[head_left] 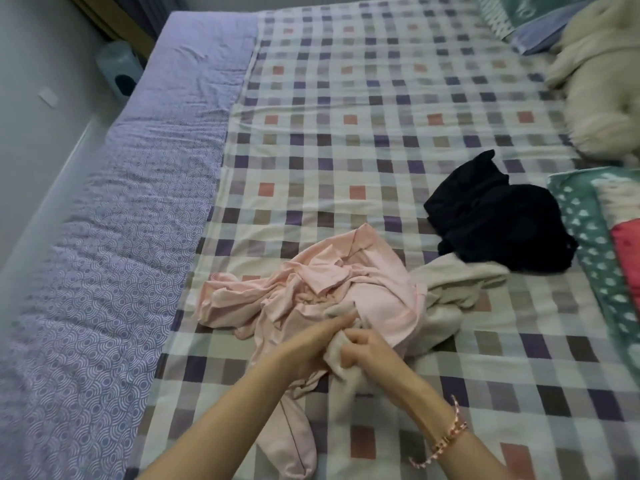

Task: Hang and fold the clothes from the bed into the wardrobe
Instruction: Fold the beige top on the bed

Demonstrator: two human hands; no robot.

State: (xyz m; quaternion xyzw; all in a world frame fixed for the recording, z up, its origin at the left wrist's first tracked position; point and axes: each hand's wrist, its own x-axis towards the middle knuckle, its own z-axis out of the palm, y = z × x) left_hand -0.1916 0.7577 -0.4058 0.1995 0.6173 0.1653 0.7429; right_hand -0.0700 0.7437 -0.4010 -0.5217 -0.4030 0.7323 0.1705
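A crumpled pink garment (311, 292) lies in a heap on the checked bed sheet (346, 133), one end trailing toward me. A cream garment (460, 285) lies tangled under and beside it, to the right. A black garment (498, 216) sits bunched further right. My right hand (370, 355) grips a fold of the cream garment near the front of the heap. My left hand (315, 344) reaches in with fingers stretched forward, its fingertips on the same cream fold where it meets the pink cloth.
A lilac patterned mattress cover (121, 237) shows along the bed's left side, beside a pale wall. A fluffy cream soft toy (602, 77) and pillows lie at the far right. A green patterned blanket (588, 244) lies folded at the right edge.
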